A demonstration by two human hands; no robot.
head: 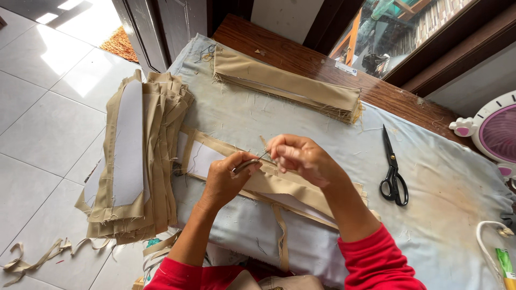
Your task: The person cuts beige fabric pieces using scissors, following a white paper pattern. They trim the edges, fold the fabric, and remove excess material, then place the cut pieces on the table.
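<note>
Both hands work mid-table: left hand (pixel 223 180) grips snips (pixel 246 164), right hand (pixel 298 157) pinches tan strip (pixel 263 142).

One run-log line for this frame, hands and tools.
left hand: holds thread snips | right hand: pinches tan fabric strip | black scissors: idle on table cover

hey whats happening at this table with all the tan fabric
A person in red sleeves is working over a padded table. The left hand holds small metal thread snips against a tan fabric piece, while the right hand pinches a bit of its edge. A stack of cut tan pieces hangs off the table's left side, a folded bundle lies at the back, and black scissors rest unused to the right.
</note>
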